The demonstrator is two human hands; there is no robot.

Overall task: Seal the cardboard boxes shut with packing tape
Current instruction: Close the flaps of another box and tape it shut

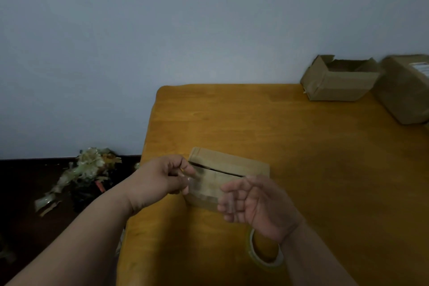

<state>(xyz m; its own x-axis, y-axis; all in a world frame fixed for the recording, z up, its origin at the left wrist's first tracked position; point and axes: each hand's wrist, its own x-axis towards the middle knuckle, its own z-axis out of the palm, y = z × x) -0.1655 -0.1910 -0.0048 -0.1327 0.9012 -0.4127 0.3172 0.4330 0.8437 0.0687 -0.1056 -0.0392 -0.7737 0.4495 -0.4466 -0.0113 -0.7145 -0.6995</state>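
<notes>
Both bare forearms reach forward from the lower edge of the view, the left from the lower left corner, the right from the lower right. The left hand (166,177) is turned with its back up and to the left, fingers curled in, thumb and forefinger pinched together at the tips. The right hand (257,204) faces palm inward toward the left hand, wrist bent, fingers loosely spread and slightly bent, blurred at the tips.
</notes>
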